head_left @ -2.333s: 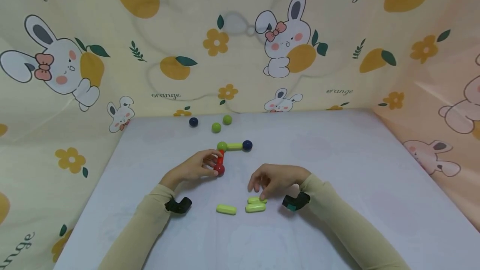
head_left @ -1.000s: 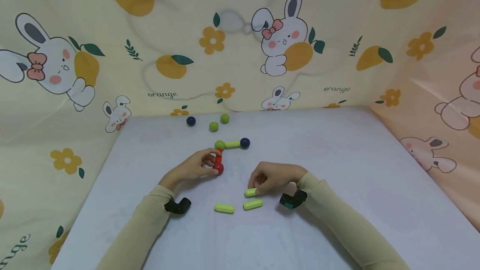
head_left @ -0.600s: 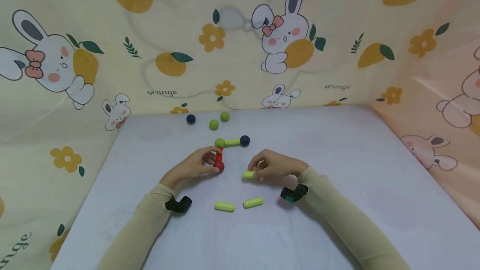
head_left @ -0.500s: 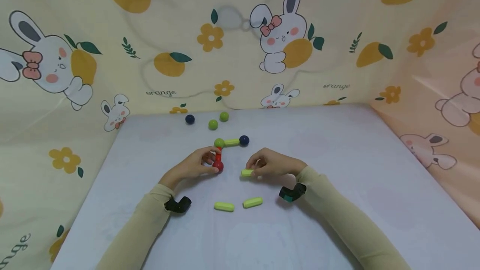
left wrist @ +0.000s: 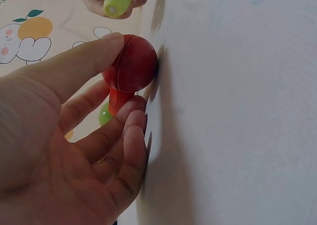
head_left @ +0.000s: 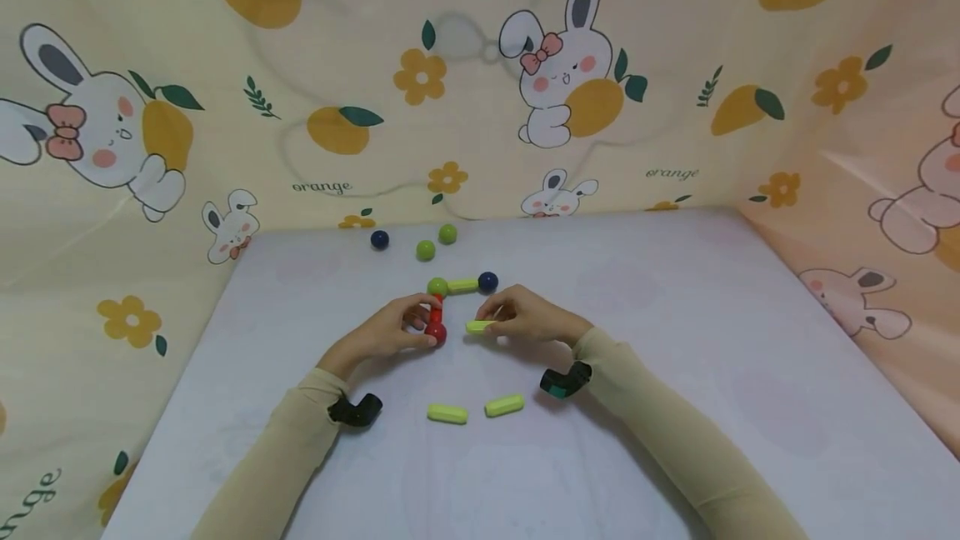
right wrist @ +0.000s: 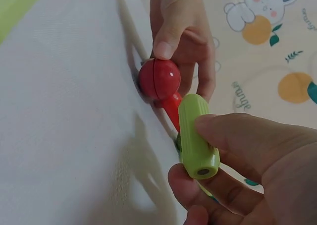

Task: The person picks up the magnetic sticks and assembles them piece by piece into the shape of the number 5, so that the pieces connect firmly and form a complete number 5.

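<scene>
My left hand [head_left: 386, 327] grips the near end of a joined piece, its thumb on the red ball [left wrist: 137, 64] and fingers about the red rod [right wrist: 172, 107]. That red rod runs up to a green ball [head_left: 437, 287], from which a yellow-green rod [head_left: 462, 285] leads right to a dark blue ball [head_left: 488, 282]. Between thumb and fingers my right hand [head_left: 528, 315] pinches a loose yellow-green magnetic rod [right wrist: 195, 133]. Its left end points toward the red ball, with a small gap between them. A metal disc shows in the rod's end.
Two more yellow-green rods, a left one [head_left: 447, 414] and a right one [head_left: 504, 405], lie nearer on the white table [head_left: 480, 482]. Toward the back edge are a loose dark blue ball [head_left: 380, 239] and two green balls [head_left: 426, 250]. A printed cloth [head_left: 480, 140] stands behind.
My right hand has picked up one yellow-green rod from beside another and carried it forward and left, close to the red ball. The left hand has stayed on the joined piece.
</scene>
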A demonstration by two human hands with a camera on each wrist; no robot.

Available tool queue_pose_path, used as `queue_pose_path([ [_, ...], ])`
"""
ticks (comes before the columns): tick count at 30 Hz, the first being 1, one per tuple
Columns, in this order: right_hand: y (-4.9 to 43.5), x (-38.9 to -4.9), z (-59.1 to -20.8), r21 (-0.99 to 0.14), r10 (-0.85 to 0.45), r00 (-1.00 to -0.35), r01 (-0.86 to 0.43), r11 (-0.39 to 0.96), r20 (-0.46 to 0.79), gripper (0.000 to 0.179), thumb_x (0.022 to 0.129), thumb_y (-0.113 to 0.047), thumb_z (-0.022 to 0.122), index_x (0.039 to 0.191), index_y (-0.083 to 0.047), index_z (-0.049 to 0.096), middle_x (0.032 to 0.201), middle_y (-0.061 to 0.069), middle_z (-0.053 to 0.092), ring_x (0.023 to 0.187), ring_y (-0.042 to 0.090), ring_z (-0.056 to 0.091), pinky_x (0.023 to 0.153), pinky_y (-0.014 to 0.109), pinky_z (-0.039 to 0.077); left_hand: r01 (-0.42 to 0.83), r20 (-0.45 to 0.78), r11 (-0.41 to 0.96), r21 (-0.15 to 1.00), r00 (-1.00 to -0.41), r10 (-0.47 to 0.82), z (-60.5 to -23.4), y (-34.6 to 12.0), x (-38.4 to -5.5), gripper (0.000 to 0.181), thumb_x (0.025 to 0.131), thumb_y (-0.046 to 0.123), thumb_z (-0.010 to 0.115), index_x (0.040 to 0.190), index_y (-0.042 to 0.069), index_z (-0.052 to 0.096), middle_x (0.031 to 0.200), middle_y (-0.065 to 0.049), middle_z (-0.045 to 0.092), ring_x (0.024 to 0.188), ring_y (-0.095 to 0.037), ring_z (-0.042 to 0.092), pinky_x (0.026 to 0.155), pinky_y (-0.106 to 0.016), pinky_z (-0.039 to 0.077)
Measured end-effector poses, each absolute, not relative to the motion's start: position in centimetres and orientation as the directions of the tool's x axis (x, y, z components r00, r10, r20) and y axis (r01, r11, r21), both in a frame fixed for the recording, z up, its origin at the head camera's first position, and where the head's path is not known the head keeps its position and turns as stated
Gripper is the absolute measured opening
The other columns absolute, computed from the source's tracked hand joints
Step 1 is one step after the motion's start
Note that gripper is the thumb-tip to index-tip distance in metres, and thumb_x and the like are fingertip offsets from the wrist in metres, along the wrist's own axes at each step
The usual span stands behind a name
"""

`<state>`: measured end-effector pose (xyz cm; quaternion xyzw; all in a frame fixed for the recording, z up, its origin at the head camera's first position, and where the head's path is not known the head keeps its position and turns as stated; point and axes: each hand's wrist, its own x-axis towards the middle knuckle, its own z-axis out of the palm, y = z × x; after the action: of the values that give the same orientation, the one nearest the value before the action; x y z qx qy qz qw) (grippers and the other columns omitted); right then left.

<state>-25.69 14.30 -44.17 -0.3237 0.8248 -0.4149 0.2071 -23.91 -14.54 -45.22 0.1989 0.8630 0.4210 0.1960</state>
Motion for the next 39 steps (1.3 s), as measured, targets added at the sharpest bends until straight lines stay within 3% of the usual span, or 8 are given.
queue_pose_path([
  [9, 13.6, -25.4, -44.6, -0.812, -0.700, -0.710, -0.367, 0.454, -0.071, 0.019, 0.093, -0.006, 0.070, 0.111, -0.002, 0.073, 0.108, 0.011, 0.074, 0.086, 0.010, 0.064, 0.082, 0.023, 0.053, 0.161, -0.189, 0.573, 0.804, -0.844, 0.502, -45.5, -14.3, -23.8, 0.054, 0.090, 0.017, 0.077, 0.138, 0.013, 0.054, 0.124, -0.013, 0.065, 0.111, -0.025, 0.060, 0.093, -0.038, 0.053],
  [15, 13.0, -25.2, -44.8, -0.786, -0.717, -0.695, -0.421, 0.452, -0.040, 0.019, 0.093, -0.008, 0.070, 0.111, -0.003, 0.073, 0.109, 0.011, 0.074, 0.094, 0.012, 0.066, 0.087, 0.024, 0.054, 0.164, -0.188, 0.583, 0.796, -0.848, 0.495, -45.5, -14.3, -23.7, 0.054, 0.090, 0.017, 0.077, 0.138, 0.012, 0.053, 0.124, -0.013, 0.065, 0.111, -0.026, 0.059, 0.092, -0.036, 0.053],
  [29, 11.9, -24.8, -45.7, -0.792, -0.679, -0.732, -0.384, 0.475, -0.052, 0.021, 0.093, -0.009, 0.070, 0.113, -0.003, 0.073, 0.104, 0.009, 0.074, 0.078, 0.008, 0.057, 0.073, 0.020, 0.049, 0.167, -0.184, 0.581, 0.797, -0.848, 0.496, -45.2, -14.4, -23.5, 0.051, 0.091, 0.015, 0.076, 0.136, 0.012, 0.053, 0.124, -0.014, 0.064, 0.110, -0.025, 0.059, 0.090, -0.035, 0.052],
  [39, 11.6, -24.7, -45.5, -0.790, -0.669, -0.743, -0.390, 0.474, -0.035, 0.021, 0.093, -0.008, 0.070, 0.114, -0.004, 0.073, 0.106, 0.009, 0.074, 0.077, 0.008, 0.057, 0.073, 0.020, 0.049, 0.160, -0.188, 0.589, 0.792, -0.855, 0.484, -45.3, -14.4, -23.7, 0.052, 0.090, 0.017, 0.076, 0.136, 0.014, 0.053, 0.124, -0.013, 0.064, 0.111, -0.026, 0.059, 0.091, -0.034, 0.052],
])
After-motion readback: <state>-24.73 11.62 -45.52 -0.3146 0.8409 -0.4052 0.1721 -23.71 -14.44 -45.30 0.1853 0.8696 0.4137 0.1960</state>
